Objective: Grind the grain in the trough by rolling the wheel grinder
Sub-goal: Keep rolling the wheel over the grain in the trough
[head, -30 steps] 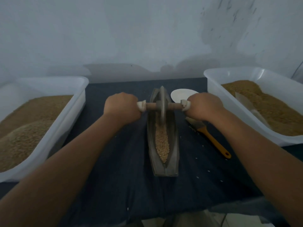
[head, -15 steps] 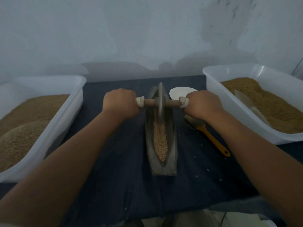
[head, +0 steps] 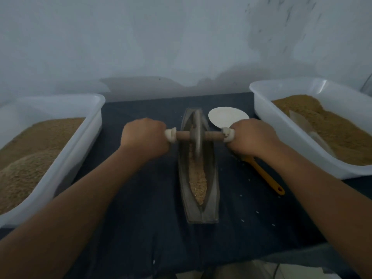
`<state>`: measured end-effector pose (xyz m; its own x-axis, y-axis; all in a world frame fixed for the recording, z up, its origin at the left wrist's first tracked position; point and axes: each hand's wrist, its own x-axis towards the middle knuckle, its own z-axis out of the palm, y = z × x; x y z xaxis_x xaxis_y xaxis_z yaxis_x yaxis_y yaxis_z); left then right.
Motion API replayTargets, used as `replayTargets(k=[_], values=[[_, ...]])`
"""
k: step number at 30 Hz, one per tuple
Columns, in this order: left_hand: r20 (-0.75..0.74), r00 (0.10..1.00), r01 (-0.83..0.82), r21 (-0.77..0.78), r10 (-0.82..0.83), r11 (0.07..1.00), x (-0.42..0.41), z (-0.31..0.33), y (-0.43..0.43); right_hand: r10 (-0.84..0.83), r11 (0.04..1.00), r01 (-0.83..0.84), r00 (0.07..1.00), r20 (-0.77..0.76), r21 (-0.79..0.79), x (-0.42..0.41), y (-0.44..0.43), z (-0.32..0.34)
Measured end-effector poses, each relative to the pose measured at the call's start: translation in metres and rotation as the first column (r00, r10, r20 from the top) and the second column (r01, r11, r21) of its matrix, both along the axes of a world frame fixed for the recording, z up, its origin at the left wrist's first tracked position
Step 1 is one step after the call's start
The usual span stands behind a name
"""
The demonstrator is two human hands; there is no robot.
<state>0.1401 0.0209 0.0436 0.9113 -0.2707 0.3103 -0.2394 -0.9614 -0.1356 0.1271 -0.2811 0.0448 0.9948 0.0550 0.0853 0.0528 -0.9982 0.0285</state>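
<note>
A long, boat-shaped metal trough (head: pixel 213 190) lies lengthwise on the dark cloth in the middle. Brown grain (head: pixel 198 182) fills its near half. The wheel grinder (head: pixel 197 135) stands upright in the far half of the trough, its wooden axle crossing it. My left hand (head: pixel 146 137) grips the left handle of the axle. My right hand (head: pixel 251 137) grips the right handle. The handle ends are hidden inside my fists.
A white tub (head: pixel 88 129) of grain stands at the left. Another white tub (head: pixel 267 109) of grain with a scoop (head: pixel 302 123) in it stands at the right. A white dish (head: pixel 227 117) and an orange-handled brush (head: pixel 265 176) lie just right of the trough.
Both hands and the wheel rolled slightly toward the far end of the trough, then came back a little toward me. The grip is the same.
</note>
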Motion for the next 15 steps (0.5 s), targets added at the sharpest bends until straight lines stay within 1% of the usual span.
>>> replayTargets(k=[2, 3, 7, 10, 12, 13, 15], values=[[-0.015, 1.0, -0.016, -0.015, 0.015, 1.0, 0.02, 0.01, -0.01, -0.032, 0.999, 0.033, 0.997, 0.07, -0.013, 0.016, 0.003, -0.002], [-0.017, 1.0, -0.017, -0.019, 0.017, 1.0, 0.022, 0.012, -0.013, -0.032, 0.999, 0.033, 0.996, 0.081, -0.013, 0.019, 0.004, -0.002], [-0.051, 0.999, -0.003, -0.016, 0.003, 1.0, -0.006, -0.001, 0.001, 0.014, 1.0, -0.014, 1.0, 0.022, 0.003, -0.007, 0.0, -0.001], [0.077, 0.992, 0.101, 0.019, -0.102, 0.995, -0.051, -0.022, 0.023, 0.111, 0.994, -0.11, 0.994, 0.023, -0.02, -0.048, -0.008, -0.002], [0.146, 0.981, 0.133, -0.01, -0.13, 0.991, -0.063, -0.026, 0.028, 0.138, 0.99, -0.137, 0.989, 0.059, -0.024, -0.061, -0.009, -0.003], [0.125, 0.985, 0.123, -0.021, -0.119, 0.992, -0.058, -0.028, 0.028, 0.134, 0.991, -0.132, 0.988, 0.071, -0.036, -0.059, -0.007, -0.003], [0.018, 0.998, 0.055, -0.039, -0.054, 0.998, -0.038, -0.026, 0.021, 0.092, 0.995, -0.088, 0.992, 0.084, -0.049, -0.041, -0.001, -0.002]])
